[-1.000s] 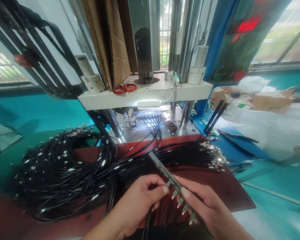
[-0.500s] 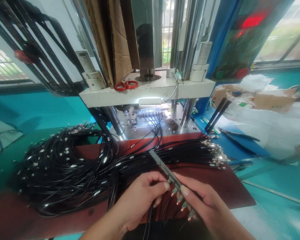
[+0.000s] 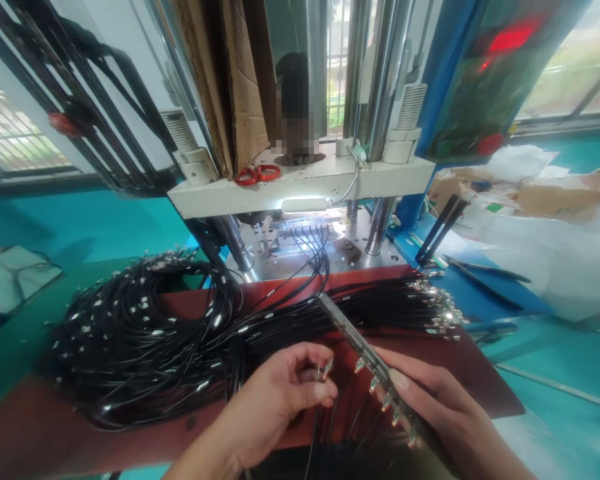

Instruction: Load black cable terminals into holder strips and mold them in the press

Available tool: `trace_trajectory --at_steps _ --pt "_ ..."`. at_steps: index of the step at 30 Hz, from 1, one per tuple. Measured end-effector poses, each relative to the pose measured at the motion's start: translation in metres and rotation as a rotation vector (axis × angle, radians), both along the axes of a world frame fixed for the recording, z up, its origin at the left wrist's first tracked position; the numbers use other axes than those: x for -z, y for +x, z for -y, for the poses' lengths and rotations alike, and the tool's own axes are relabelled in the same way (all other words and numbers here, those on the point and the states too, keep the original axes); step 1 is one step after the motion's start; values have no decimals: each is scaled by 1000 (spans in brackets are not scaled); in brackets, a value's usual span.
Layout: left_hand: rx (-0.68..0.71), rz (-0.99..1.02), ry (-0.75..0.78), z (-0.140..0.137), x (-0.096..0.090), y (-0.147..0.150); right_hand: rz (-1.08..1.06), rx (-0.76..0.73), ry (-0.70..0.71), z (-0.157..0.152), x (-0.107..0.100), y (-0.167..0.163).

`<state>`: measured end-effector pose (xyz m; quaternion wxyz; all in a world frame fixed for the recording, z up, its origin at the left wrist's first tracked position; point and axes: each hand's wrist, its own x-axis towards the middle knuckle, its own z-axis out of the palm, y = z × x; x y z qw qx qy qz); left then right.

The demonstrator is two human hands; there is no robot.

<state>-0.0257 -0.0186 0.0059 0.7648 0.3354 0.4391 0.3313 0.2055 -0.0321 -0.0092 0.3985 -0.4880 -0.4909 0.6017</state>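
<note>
My right hand (image 3: 425, 393) grips a narrow dark metal bar (image 3: 347, 327), tilted with its far end up and left. Several small metal connectors (image 3: 373, 385) with thin black cables sit in a row along the bar's near-left edge. My left hand (image 3: 290, 387), just left of the bar and apart from it, pinches a cable connector (image 3: 326, 369) between thumb and fingers; black cables hang below it. Beyond both hands, a thick bundle of black cables (image 3: 290, 320) lies across the reddish-brown board (image 3: 460, 373), with metal ends at the right.
A large coil of black cables (image 3: 105, 347) lies on the left. Behind stands a press with a white crossbeam (image 3: 310, 187), red-handled scissors (image 3: 256, 175) on top, and lit tooling (image 3: 305, 230) holding several cables. Pliers or tweezers (image 3: 487, 280) rest on a blue surface to the right.
My left hand has drawn back from the bar with a connector between its fingers. The bar in my right hand has shifted slightly right. The whole view has also moved a little.
</note>
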Motion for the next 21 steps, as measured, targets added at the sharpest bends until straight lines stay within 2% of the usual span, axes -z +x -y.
trace_trajectory --at_steps 3,5,9,13,21 --pt "-63 -85 -48 2 1 4 5 5 -26 2 6 1" --pt "-100 -119 -35 2 1 7 -19 -31 -52 1 3 -1" --pt "-93 -97 -34 1 2 10 -95 -191 -72 -5 -18 -7" --pt "-109 -130 17 1 6 14 -131 -321 -18 -9 -33 -7" --pt "-93 -312 48 2 8 26 -89 -263 9 -8 -20 -13"
